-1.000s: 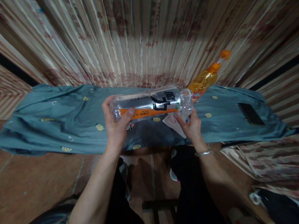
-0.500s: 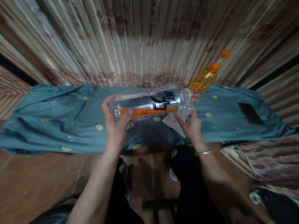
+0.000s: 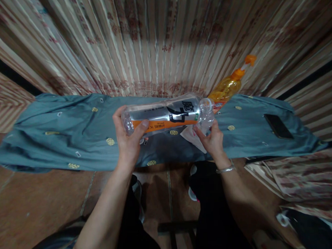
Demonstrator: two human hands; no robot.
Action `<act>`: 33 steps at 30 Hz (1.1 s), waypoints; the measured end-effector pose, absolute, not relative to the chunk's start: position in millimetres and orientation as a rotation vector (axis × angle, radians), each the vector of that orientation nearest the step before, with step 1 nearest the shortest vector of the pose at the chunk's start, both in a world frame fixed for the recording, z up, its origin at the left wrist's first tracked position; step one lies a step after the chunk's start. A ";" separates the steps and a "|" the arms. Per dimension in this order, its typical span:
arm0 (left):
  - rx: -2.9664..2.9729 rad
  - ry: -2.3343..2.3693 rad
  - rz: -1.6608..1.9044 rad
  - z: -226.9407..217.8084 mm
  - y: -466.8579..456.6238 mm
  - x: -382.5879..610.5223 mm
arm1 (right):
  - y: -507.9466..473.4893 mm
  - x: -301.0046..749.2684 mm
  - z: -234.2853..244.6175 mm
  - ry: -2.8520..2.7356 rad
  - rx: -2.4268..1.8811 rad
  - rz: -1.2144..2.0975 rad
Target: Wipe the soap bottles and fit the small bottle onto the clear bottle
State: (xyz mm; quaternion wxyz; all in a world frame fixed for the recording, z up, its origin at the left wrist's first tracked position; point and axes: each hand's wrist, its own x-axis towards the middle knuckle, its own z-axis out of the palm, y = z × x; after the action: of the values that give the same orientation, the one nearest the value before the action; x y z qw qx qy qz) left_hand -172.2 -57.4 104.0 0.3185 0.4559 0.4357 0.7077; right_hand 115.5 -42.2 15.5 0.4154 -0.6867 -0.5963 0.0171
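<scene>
Left stretch: Teal cloth (image 3: 38, 131) is spreading out from the left end, leaving wide room beside the left hand; its back edge is running along a pleated curtain (image 3: 166, 28), its front edge above brown floor tiles (image 3: 42, 201).
Left hand: The left hand (image 3: 128, 141) is gripping the base of a clear bottle (image 3: 161, 114), thumb pressing on the label.
Bottle: It is lying sideways between both hands, over the middle of the cloth, neck to the right.
Bottle label: Large black characters are reading 魔力 on silver; an orange band is carrying an × and smaller print.
Right hand: The right hand (image 3: 213, 138) is holding the neck end from below, a bracelet (image 3: 226, 169) circling its wrist.
Tissue: A white tissue (image 3: 193, 138) is showing beside the right thumb, though whether the fingers are pinching it is hard to tell.
Spray bottle: An orange spray bottle (image 3: 227, 88) is rising behind the neck, its red label partly hidden.
Phone: A dark phone (image 3: 278, 126) is resting near the right end, well apart from the hands.
</scene>
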 end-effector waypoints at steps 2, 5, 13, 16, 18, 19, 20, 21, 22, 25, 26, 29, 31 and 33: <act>1.201 1.136 1.877 102.9 -56.4 -172.5 | -41.9 115.5 14.8 -1.500 -1.719 0.030; 1.188 1.124 1.895 101.7 -55.1 -172.7 | -41.7 115.2 14.2 -1.499 -1.702 0.019; 1.197 1.124 1.882 100.6 -55.5 -172.7 | -42.4 115.5 15.3 -1.503 -1.714 0.043; 1.208 1.123 1.891 100.3 -55.6 -172.8 | -42.1 116.0 14.9 -1.511 -1.717 0.031; 1.215 1.120 1.903 100.0 -55.5 -173.0 | -41.8 116.2 14.2 -1.513 -1.716 0.022; 1.219 1.119 1.900 99.9 -55.3 -173.1 | -41.6 116.2 13.9 -1.511 -1.717 0.019; 1.223 1.121 1.895 99.9 -55.2 -173.1 | -41.5 116.2 13.6 -1.508 -1.719 0.018; 1.229 1.125 1.892 99.8 -55.0 -173.1 | -41.4 116.2 13.3 -1.505 -1.724 0.017; 1.235 1.129 1.892 99.8 -54.8 -173.1 | -41.4 116.1 13.2 -1.503 -1.730 0.017; 1.235 1.123 1.904 100.0 -54.4 -172.8 | -41.6 115.8 13.4 -1.501 -1.743 0.017; 1.229 1.119 1.906 100.0 -54.4 -172.8 | -41.8 115.7 13.7 -1.503 -1.742 0.017; 1.214 1.118 1.901 99.6 -54.1 -173.5 | -42.5 115.4 15.4 -1.511 -1.729 0.020; 1.207 1.117 1.896 98.9 -53.8 -174.3 | -42.9 115.1 16.8 -1.512 -1.731 0.031; 1.201 1.108 1.893 98.3 -53.6 -174.8 | -43.2 114.8 18.0 -1.509 -1.734 0.052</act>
State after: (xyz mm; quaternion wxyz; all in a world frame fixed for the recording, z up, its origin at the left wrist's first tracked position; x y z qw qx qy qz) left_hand -174.8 -53.6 98.3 0.3148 0.4558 0.4207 0.7185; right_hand 114.8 -43.2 18.0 0.4085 -0.6883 -0.5990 0.0206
